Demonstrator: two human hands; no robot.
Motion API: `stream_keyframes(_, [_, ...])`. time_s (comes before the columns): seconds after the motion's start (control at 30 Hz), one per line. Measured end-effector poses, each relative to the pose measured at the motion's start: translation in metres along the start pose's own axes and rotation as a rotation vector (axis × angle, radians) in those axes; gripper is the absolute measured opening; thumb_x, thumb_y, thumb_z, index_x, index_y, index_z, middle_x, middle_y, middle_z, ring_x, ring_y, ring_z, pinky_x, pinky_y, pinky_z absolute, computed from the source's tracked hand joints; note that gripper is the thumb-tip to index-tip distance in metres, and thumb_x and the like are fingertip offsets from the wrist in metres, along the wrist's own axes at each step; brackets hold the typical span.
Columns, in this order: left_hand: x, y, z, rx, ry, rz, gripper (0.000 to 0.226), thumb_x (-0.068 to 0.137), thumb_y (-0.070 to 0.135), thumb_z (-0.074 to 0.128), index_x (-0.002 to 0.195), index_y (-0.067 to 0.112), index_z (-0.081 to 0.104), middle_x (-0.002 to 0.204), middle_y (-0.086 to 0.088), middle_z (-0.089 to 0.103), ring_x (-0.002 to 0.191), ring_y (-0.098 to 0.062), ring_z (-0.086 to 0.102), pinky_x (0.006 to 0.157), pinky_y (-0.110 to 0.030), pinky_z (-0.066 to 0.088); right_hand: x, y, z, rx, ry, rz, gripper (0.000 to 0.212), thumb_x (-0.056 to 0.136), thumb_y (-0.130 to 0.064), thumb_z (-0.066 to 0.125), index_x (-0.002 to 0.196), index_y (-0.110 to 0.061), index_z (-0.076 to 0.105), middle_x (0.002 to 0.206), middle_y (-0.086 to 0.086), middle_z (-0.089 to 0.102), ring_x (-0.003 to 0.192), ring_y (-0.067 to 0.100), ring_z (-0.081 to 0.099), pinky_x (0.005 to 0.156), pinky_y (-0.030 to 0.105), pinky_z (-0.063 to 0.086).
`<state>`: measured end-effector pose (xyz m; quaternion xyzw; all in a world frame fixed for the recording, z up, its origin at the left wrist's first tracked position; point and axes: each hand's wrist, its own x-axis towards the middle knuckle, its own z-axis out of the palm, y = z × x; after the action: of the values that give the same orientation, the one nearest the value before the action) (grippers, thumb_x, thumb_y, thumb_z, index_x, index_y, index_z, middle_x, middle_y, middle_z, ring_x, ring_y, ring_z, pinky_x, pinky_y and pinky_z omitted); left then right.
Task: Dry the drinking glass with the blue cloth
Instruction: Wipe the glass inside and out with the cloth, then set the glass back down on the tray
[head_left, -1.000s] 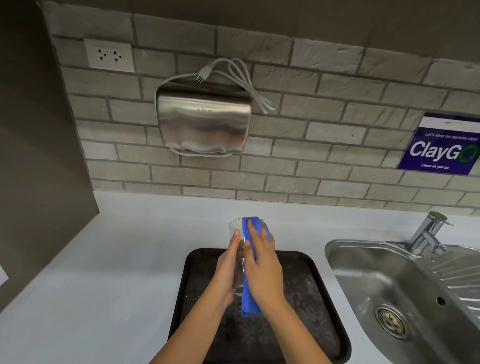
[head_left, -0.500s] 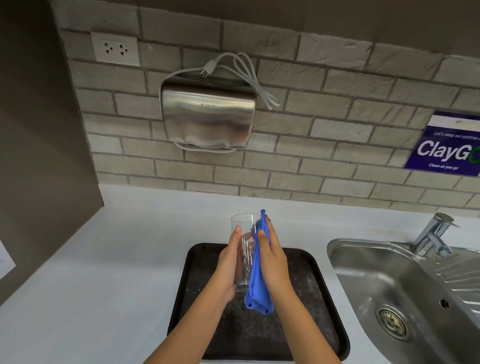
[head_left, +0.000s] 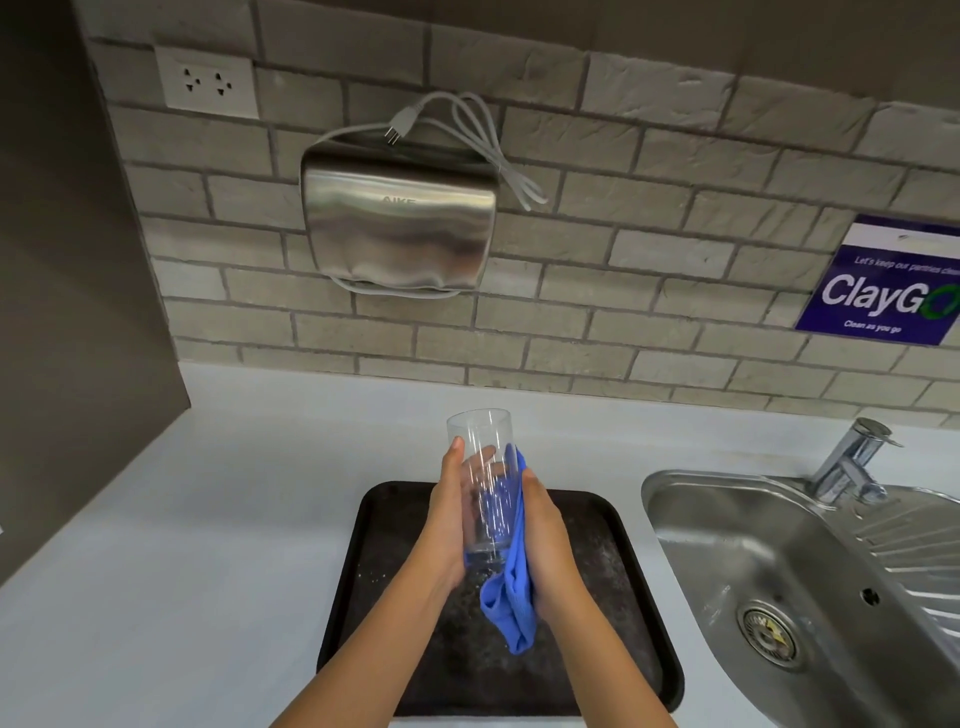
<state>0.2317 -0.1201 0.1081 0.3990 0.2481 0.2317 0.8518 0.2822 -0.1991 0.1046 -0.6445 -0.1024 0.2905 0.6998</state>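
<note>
A tall clear drinking glass (head_left: 480, 441) is held upright above a black tray (head_left: 618, 613). My left hand (head_left: 447, 514) wraps its left side, thumb near the upper wall. My right hand (head_left: 550, 551) presses a blue cloth (head_left: 511, 597) against the glass's right side and lower part. The cloth's loose end hangs below the glass base. The glass's open rim stands free above both hands.
A steel sink (head_left: 779, 561) with a tap (head_left: 852, 457) lies to the right. On the brick wall hang a steel hand dryer (head_left: 397, 228) with a loose cord, a socket (head_left: 208, 83) and a blue sign (head_left: 883, 291). White counter (head_left: 208, 519) surrounds the tray.
My right hand and the cloth have slid down the glass from its rim toward the base. More of the glass's upper part now shows. The view has tilted slightly.
</note>
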Motion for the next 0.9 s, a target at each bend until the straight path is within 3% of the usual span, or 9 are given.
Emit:
stream_keyframes(0.07, [0.008,0.001,-0.002,-0.001,0.036,0.0,0.06,0.091,0.067,0.044,0.12,0.021,0.068,0.115,-0.011,0.075,0.102,-0.026,0.073,0.08,-0.039,0.059,-0.002,0.005,-0.004,-0.071,0.021,-0.029,0.035,0.098,-0.042,0.045,0.094,-0.018,0.07,0.084,0.003,0.073,0.07,0.006,0.072,0.062,0.018,0.055])
stream_keyframes(0.17, [0.02,0.005,-0.005,0.002,0.122,0.035,0.048,0.094,0.062,0.046,0.109,0.023,0.07,0.11,-0.007,0.074,0.098,-0.024,0.072,0.074,-0.036,0.057,-0.011,0.016,-0.009,-0.198,0.001,-0.082,0.034,0.098,-0.048,0.041,0.109,-0.031,0.067,0.101,-0.005,0.073,0.094,0.01,0.07,0.088,0.03,0.055])
stream_keyframes(0.33, [0.035,-0.005,-0.013,0.139,0.244,0.123,0.043,0.094,0.053,0.056,0.105,0.014,0.07,0.096,-0.01,0.077,0.084,-0.023,0.074,0.068,-0.032,0.058,-0.02,0.019,-0.014,-0.373,0.007,-0.15,0.031,0.101,-0.039,0.04,0.122,-0.036,0.062,0.111,-0.018,0.068,0.104,-0.001,0.061,0.086,0.014,0.046])
stream_keyframes(0.43, [0.037,-0.017,-0.02,0.232,0.22,0.23,0.027,0.095,0.047,0.058,0.108,0.026,0.067,0.103,-0.003,0.074,0.086,-0.011,0.074,0.069,-0.022,0.058,-0.022,0.022,-0.018,-0.458,0.016,-0.151,0.035,0.101,-0.032,0.042,0.133,-0.026,0.057,0.128,-0.01,0.063,0.119,0.005,0.056,0.105,0.026,0.044])
stream_keyframes(0.5, [0.039,-0.026,-0.024,0.295,0.217,0.273,0.008,0.095,0.042,0.06,0.102,0.038,0.062,0.107,0.003,0.07,0.087,-0.004,0.07,0.067,-0.015,0.053,-0.022,0.024,-0.02,-0.539,0.035,-0.152,0.037,0.101,-0.033,0.042,0.135,-0.024,0.055,0.132,-0.006,0.061,0.123,0.01,0.055,0.109,0.031,0.042])
stream_keyframes(0.6, [0.046,-0.04,-0.031,0.385,0.224,0.283,0.039,0.092,0.038,0.065,0.128,0.023,0.057,0.123,-0.004,0.066,0.112,-0.018,0.065,0.093,-0.034,0.056,-0.022,0.031,-0.024,-0.644,0.053,-0.156,0.038,0.101,-0.036,0.04,0.134,-0.025,0.055,0.129,-0.006,0.064,0.118,0.008,0.058,0.103,0.025,0.045])
stream_keyframes(0.67, [0.05,-0.049,-0.036,0.451,0.215,0.313,0.059,0.091,0.031,0.069,0.142,0.013,0.046,0.132,-0.007,0.061,0.123,-0.022,0.059,0.106,-0.039,0.049,-0.024,0.035,-0.026,-0.698,0.056,-0.152,0.038,0.101,-0.037,0.04,0.135,-0.026,0.054,0.126,-0.006,0.065,0.114,0.007,0.059,0.1,0.021,0.046])
stream_keyframes(0.77, [0.051,-0.066,-0.046,0.538,0.16,0.344,0.065,0.088,0.022,0.075,0.143,0.013,0.041,0.14,-0.002,0.051,0.127,-0.017,0.054,0.103,-0.029,0.045,-0.029,0.04,-0.025,-0.741,0.053,-0.163,0.039,0.1,-0.039,0.041,0.137,-0.029,0.051,0.128,-0.007,0.064,0.116,0.007,0.059,0.101,0.022,0.045])
stream_keyframes(0.9, [0.055,-0.084,-0.058,0.615,0.138,0.374,0.056,0.083,0.023,0.08,0.129,0.015,0.049,0.134,-0.006,0.052,0.126,-0.019,0.053,0.103,-0.032,0.049,-0.034,0.044,-0.019,-0.822,0.066,-0.203,0.038,0.1,-0.04,0.042,0.137,-0.037,0.048,0.109,-0.004,0.072,0.097,0.007,0.066,0.086,0.018,0.049])
